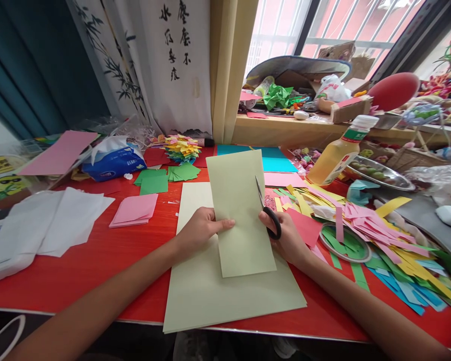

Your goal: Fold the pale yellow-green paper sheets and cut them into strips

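My left hand (201,230) pinches a pale green sheet of paper (244,250) by its left side, the thumb lying on its face. The sheet is tilted up above a stack of larger pale green paper (210,306) on the table. Black-handled scissors (272,220) are in my right hand (287,235), beside the sheet's right edge, with the blades pointing up and away. The blades lie along that edge; whether paper sits between them I cannot tell. Fingers behind the sheet are hidden.
Pink paper squares (133,209) and green squares (152,180) lie left on the red table (135,286). Paper strips (383,225) and a tape roll (344,243) cover the right side. A juice bottle (336,153) stands behind them, near a metal bowl (383,173). A blue tissue pack (113,160) sits back left.
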Motion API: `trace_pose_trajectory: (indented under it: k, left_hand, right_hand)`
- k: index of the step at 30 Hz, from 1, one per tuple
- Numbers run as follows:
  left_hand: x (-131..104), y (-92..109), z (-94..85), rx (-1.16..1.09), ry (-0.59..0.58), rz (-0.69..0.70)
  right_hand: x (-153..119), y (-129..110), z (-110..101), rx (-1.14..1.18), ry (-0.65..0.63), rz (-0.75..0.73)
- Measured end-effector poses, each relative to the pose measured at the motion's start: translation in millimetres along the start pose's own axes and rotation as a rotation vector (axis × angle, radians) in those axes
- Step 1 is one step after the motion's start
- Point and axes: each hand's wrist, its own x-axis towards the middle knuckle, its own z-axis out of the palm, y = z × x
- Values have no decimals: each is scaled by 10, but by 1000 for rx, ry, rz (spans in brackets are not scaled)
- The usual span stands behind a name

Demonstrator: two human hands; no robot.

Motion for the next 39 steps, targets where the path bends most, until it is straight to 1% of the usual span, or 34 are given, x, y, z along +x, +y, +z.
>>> trace_pose_trajectory:
  k: [7, 12, 17, 20, 27, 35, 39]
  left_hand:
    - [-19, -2, 30, 79, -22, -10]
    - [-19, -10, 26, 85, -12, 0]
    - [-20, -18, 44, 108, -40, -3]
    - [-26, -14, 48, 105, -40, 0]
    - [-27, -15, 47, 95, -40, -6]
    - [-24, -29, 48, 79, -47, -11]
    - [-23, -40, 62, 80, -62, -15]
  right_hand:
    - [-22, -68, -2, -138, -3, -68]
    - [-10, -49, -9, -114, 13, -90]
    - [-14, -58, -48, -211, 19, -96]
    - [-17, -68, -60, -224, 8, -101]
    - [-14, -99, -53, -248, 26, -140]
    - [-13, -106, -74, -260, 36, -130]
    - [-20, -118, -78, -226, 23, -128]
